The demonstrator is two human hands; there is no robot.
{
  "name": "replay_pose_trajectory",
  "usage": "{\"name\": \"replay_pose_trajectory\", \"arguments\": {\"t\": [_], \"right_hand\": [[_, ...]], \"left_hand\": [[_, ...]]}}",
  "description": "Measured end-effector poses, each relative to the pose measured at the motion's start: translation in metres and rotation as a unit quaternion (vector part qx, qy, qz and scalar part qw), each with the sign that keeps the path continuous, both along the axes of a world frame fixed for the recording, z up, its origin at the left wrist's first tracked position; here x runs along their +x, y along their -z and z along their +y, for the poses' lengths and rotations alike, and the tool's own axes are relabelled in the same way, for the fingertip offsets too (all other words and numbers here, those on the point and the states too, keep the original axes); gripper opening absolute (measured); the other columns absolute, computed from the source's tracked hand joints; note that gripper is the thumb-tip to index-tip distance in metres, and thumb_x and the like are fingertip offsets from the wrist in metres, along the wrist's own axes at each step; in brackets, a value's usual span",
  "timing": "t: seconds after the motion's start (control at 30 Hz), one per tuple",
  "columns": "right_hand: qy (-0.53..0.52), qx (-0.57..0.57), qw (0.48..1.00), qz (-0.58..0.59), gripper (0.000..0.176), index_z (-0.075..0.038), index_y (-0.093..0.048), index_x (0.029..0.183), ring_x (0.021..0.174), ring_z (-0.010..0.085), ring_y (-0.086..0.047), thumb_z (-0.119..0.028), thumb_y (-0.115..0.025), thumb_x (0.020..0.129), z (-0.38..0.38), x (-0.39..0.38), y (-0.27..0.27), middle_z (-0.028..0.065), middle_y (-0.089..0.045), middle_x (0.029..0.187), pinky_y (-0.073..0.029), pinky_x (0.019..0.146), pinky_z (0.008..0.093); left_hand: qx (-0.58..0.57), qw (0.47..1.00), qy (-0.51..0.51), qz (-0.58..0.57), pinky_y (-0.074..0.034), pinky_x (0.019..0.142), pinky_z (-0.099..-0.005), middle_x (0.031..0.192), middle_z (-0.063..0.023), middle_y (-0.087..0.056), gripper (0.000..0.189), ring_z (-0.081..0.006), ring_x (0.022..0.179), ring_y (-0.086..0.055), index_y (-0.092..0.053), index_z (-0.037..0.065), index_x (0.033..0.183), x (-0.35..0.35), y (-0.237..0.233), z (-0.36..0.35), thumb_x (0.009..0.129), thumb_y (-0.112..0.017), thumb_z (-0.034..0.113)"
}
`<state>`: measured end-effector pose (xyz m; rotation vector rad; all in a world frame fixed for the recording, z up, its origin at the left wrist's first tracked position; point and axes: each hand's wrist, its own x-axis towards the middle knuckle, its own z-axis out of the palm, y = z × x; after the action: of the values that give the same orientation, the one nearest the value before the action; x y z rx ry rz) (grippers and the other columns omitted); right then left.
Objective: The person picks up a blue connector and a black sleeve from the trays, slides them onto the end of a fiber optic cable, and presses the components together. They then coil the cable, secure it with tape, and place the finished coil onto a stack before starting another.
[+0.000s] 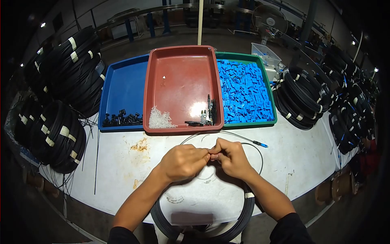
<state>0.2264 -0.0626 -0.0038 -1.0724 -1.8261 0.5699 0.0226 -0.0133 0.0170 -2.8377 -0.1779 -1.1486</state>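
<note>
My left hand (pixel 183 162) and my right hand (pixel 232 157) meet above the white table, fingertips pressed together in a pinch. Whatever lies between the fingers is hidden by them. Below my forearms, a coil of black cable (pixel 247 207) with white tape bands hangs over the table's near edge. A loose length of its cable (pixel 260 156) loops up around my right hand. One cable end with a blue-tipped connector (pixel 263 145) lies on the table, beyond my right hand and to its right.
A blue tray (pixel 122 87) holds black parts. The red tray (pixel 183 77) has clear small pieces (pixel 159 118) and black connector bodies (pixel 209 114). Blue connectors fill a green tray (pixel 268 87). Taped cable coils stand left (pixel 61 130) and right (pixel 300 97).
</note>
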Motion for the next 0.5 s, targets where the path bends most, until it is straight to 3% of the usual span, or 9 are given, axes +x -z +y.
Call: {"name": "replay_pose_trajectory", "arguments": {"t": [0.07,0.13,0.17,0.23,0.33,0.37,0.4,0.43,0.5], "right_hand": [[-0.034,-0.147,0.983,0.103,0.014,0.003,-0.058,0.082,0.066,0.0160,-0.067,0.016,-0.060,0.078,0.004,0.001,-0.003,0.0119,-0.070,0.075,-0.053,0.062,0.0289],[-0.020,-0.066,0.997,0.029,0.016,0.002,-0.058,0.082,0.066,0.0209,-0.065,0.016,-0.062,0.075,0.002,-0.001,-0.008,0.0125,-0.069,0.079,-0.053,0.062,0.0317],[-0.035,0.076,0.996,-0.032,0.018,0.001,-0.058,0.082,0.068,0.0238,-0.065,0.015,-0.063,0.073,0.004,0.000,-0.007,0.0132,-0.068,0.082,-0.053,0.063,0.0329],[-0.050,0.238,0.961,-0.131,0.025,0.000,-0.059,0.087,0.075,0.0317,-0.065,0.013,-0.065,0.067,0.004,0.003,-0.007,0.0153,-0.066,0.091,-0.053,0.066,0.0370],[-0.016,0.250,0.950,-0.188,0.024,0.003,-0.062,0.087,0.071,0.0277,-0.066,0.017,-0.061,0.068,-0.006,0.001,-0.017,0.0150,-0.069,0.087,-0.054,0.065,0.0346],[-0.016,0.250,0.950,-0.188,0.024,0.003,-0.062,0.087,0.071,0.0277,-0.066,0.017,-0.061,0.068,-0.005,0.000,-0.015,0.0150,-0.069,0.087,-0.054,0.065,0.0346],[0.000,0.109,0.990,-0.091,0.024,0.004,-0.063,0.087,0.069,0.0256,-0.067,0.018,-0.058,0.068,-0.005,-0.001,-0.010,0.0151,-0.070,0.085,-0.055,0.064,0.0337],[0.016,-0.037,0.999,0.010,0.024,0.005,-0.064,0.087,0.066,0.0235,-0.067,0.019,-0.056,0.069,-0.005,-0.002,-0.007,0.0152,-0.071,0.083,-0.055,0.064,0.0327],[0.013,-0.025,0.999,0.029,0.023,0.006,-0.065,0.086,0.065,0.0218,-0.067,0.019,-0.054,0.070,-0.006,-0.003,-0.010,0.0153,-0.071,0.081,-0.055,0.063,0.0321]], "left_hand": [[-0.007,1.000,0.001,-0.020,-0.055,0.055,-0.0281,0.075,-0.0155,-0.074,0.009,-0.0212,0.056,-0.068,-0.076,-0.003,0.083,-0.001,0.003,0.004,0.077,-0.079,0.001],[-0.017,0.999,0.000,-0.041,-0.053,0.052,-0.0284,0.073,-0.0130,-0.074,0.007,-0.0201,0.053,-0.066,-0.077,-0.002,0.083,-0.002,0.003,0.003,0.077,-0.078,0.002],[-0.218,0.973,-0.025,-0.073,-0.055,0.056,-0.0257,0.076,-0.0137,-0.074,0.009,-0.0179,0.058,-0.068,-0.076,-0.003,0.085,-0.003,0.001,-0.002,0.078,-0.079,0.000],[-0.584,0.804,-0.051,-0.101,-0.057,0.060,-0.0237,0.082,-0.0150,-0.076,0.012,-0.0138,0.065,-0.071,-0.075,-0.006,0.088,-0.006,0.005,-0.003,0.077,-0.080,-0.002],[-0.604,0.790,-0.046,-0.096,-0.057,0.060,-0.0245,0.081,-0.0160,-0.076,0.014,-0.0139,0.065,-0.072,-0.075,-0.007,0.088,-0.003,0.001,-0.005,0.076,-0.081,-0.003],[-0.398,0.907,0.002,-0.135,-0.058,0.061,-0.0267,0.081,-0.0168,-0.076,0.014,-0.0169,0.065,-0.072,-0.075,-0.005,0.086,0.002,0.006,-0.005,0.073,-0.081,-0.003],[-0.248,0.966,-0.013,-0.067,-0.060,0.062,-0.0292,0.081,-0.0169,-0.075,0.016,-0.0227,0.064,-0.073,-0.075,-0.004,0.085,-0.001,0.004,-0.004,0.070,-0.080,-0.004],[-0.109,0.993,-0.004,-0.050,-0.060,0.061,-0.0308,0.082,-0.0173,-0.076,0.017,-0.0248,0.063,-0.073,-0.075,-0.003,0.085,0.000,0.000,-0.003,0.069,-0.080,-0.004],[0.035,0.999,0.009,-0.030,-0.060,0.061,-0.0324,0.084,-0.0176,-0.076,0.018,-0.0269,0.063,-0.073,-0.075,-0.003,0.085,0.001,-0.001,0.000,0.067,-0.079,-0.004]]}}
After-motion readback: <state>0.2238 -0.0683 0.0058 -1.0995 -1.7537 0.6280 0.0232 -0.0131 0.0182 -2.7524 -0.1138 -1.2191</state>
